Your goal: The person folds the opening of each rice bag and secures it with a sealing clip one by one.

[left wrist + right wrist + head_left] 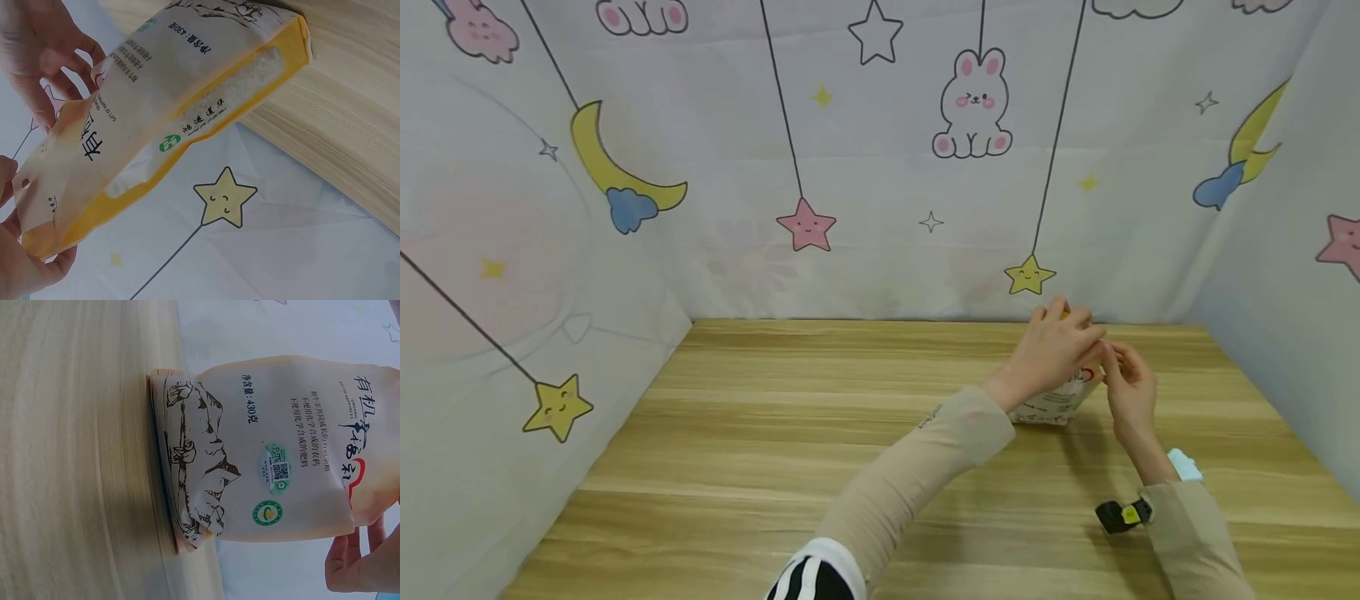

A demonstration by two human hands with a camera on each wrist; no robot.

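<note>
A cream and yellow printed food bag (1051,405) stands on its base on the wooden table. My left hand (1051,346) reaches over its upper part and grips the top edge. From the other side, my right hand (1129,387) pinches the top corner between thumb and fingers. In the left wrist view the bag (144,119) shows a clear side window with white grains behind it, and a small punched hole near its top. Dark mountain drawings and green round labels mark the face of the bag (275,456) in the right wrist view.
The wood-grain table (820,433) runs back to a white cloth wall (880,275) printed with stars, moons and rabbits. Cloth also closes in the left and right sides. A black strap piece with a yellow part (1123,515) sits at my right cuff, near a light blue object (1184,464).
</note>
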